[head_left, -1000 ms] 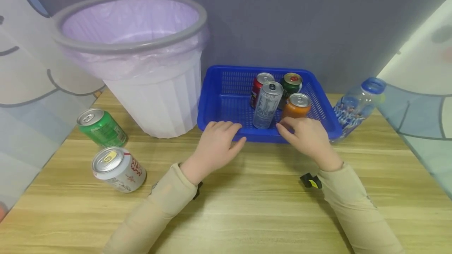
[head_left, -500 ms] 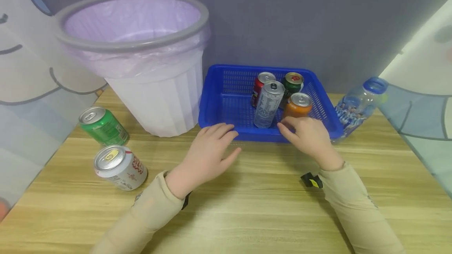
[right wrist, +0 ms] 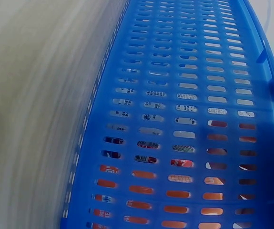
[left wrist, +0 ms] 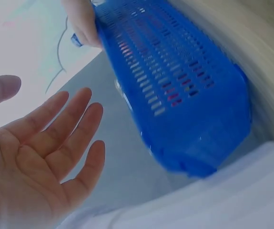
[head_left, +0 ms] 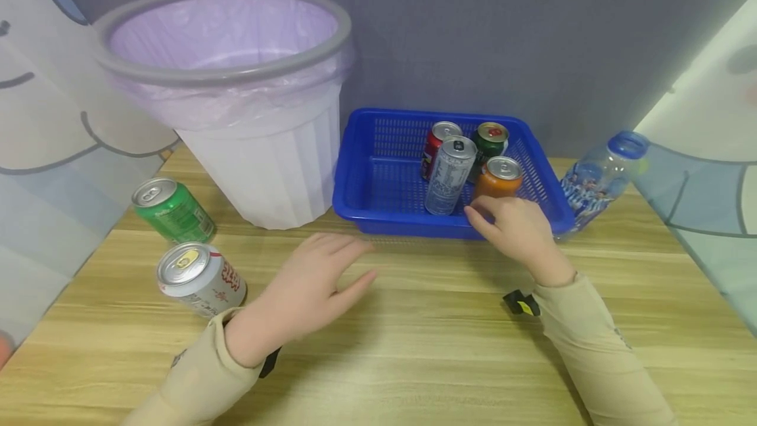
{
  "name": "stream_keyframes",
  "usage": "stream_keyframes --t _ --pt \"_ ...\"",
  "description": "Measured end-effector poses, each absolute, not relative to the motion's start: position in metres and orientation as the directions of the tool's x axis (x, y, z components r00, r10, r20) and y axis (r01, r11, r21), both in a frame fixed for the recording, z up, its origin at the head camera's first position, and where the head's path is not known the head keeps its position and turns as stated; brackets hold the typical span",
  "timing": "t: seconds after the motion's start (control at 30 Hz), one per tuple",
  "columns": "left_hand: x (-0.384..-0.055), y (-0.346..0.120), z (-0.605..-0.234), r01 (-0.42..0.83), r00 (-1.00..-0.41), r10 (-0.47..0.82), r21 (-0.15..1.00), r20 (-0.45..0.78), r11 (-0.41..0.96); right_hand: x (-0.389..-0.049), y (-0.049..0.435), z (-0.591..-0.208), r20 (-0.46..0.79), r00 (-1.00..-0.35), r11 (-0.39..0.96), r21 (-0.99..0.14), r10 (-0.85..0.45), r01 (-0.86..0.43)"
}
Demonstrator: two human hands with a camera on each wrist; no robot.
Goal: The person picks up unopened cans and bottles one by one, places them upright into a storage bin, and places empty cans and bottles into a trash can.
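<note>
Head view put the person's beige sleeves (head_left: 597, 340) nearest, both forearms reaching forward over a tabletop (head_left: 414, 347) of pale, streaked wood grain. A small black piece (head_left: 520, 303) with a yellow mark sat beside the right cuff. The left hand (head_left: 304, 281), a little blurred, hung over the wood with its back up, short of everything in front of it; its fingers were relaxed and slightly spread, the thumb well away from them, and the left wrist view showed the bare palm holding nothing. The right hand (head_left: 514, 225) was bent at the knuckles over the near rim of the blue basket (head_left: 414, 223), gripping it, the thumb low against the edge.

Just beside the left sleeve I saw a squat white can (head_left: 204, 281) with red lettering, and behind it a glossy green can (head_left: 177, 209). The basket rested on the tabletop, a shallow plastic rectangle with rounded corners and slotted walls; the right wrist view caught orange and printed metal through those slots. Toward its right half stood a slim silver can (head_left: 451, 176), an orange can (head_left: 499, 179), a red can (head_left: 430, 150) and a dark green can (head_left: 486, 146). Beside its right end was a clear bottle (head_left: 597, 179) with a blue cap. Left of the basket rose a white fluted bin (head_left: 266, 169), its filmy lilac liner (head_left: 236, 107) folded out under a smooth grey ring. Behind everything stood a plain grey wall (head_left: 532, 51).
</note>
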State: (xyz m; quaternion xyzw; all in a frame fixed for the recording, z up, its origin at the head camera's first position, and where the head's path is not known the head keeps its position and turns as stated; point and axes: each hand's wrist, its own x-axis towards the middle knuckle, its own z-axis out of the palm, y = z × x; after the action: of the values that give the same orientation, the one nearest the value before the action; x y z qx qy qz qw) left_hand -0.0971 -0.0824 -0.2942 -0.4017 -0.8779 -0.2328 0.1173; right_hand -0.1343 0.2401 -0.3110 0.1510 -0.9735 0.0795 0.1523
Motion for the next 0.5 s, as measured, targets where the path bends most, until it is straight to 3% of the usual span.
stream_keyframes --t 0.5 --pt "-0.095 -0.124 -0.281 0.780 -0.606 0.609 0.233 0.511 0.580 -0.134 0.239 -0.310 0.321 -0.909 0.943 -0.110 -0.266 -0.314"
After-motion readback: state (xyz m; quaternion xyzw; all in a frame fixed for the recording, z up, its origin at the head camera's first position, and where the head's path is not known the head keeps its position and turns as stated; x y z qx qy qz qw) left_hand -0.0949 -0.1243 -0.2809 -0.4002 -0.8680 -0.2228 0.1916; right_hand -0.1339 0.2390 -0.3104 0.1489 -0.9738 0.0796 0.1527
